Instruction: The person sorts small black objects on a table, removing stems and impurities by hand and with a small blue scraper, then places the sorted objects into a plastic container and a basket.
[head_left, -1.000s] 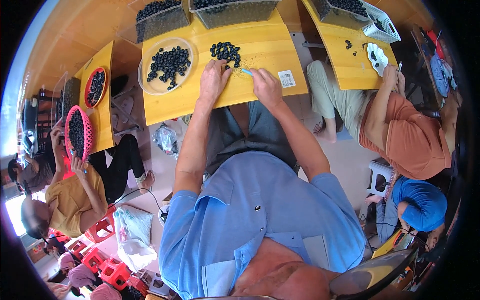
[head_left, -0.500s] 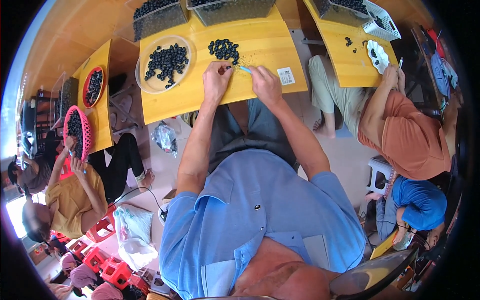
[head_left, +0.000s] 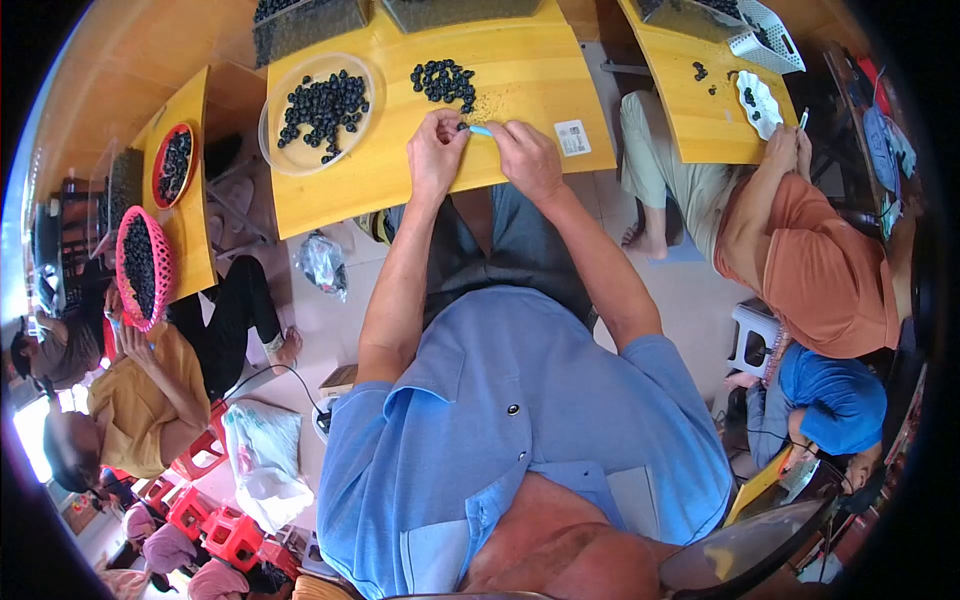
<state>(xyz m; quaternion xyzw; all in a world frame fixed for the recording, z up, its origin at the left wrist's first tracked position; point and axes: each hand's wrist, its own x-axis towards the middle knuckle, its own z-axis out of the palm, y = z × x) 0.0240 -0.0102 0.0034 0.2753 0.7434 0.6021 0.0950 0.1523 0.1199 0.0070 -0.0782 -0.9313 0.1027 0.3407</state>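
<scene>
Tabletop of yellow grained wood [head_left: 350, 200] fills the upper middle, seen from above, with two bare forearms reaching up to it from a blue short-sleeved shirt [head_left: 480, 390]. Near the close edge, the left hand [head_left: 434, 158] has its thumb and fingertips pinched together on a small, round, blue-black piece [head_left: 462, 126]. The right hand [head_left: 530, 160] is closed around a slim, light-blue, stick-like tool [head_left: 481, 130], whose end points left at that piece; whether the two touch is too small to tell.

Just beyond the left hand lies a loose pile of shiny blue-black round pieces [head_left: 441, 82], with brownish crumbs [head_left: 492, 105] scattered to its right. Farther left, a round, shallow, clear plastic tray [head_left: 356, 150] holds a larger heap of the same kind. Two clear rectangular plastic bins [head_left: 310, 32] stand along the far edge. A white printed label [head_left: 573, 138] lies flat right of the right hand. At neighbouring tables, a person in a mustard shirt [head_left: 150, 400] sits left, and another in a rust-orange shirt [head_left: 825, 265] sits right.
</scene>
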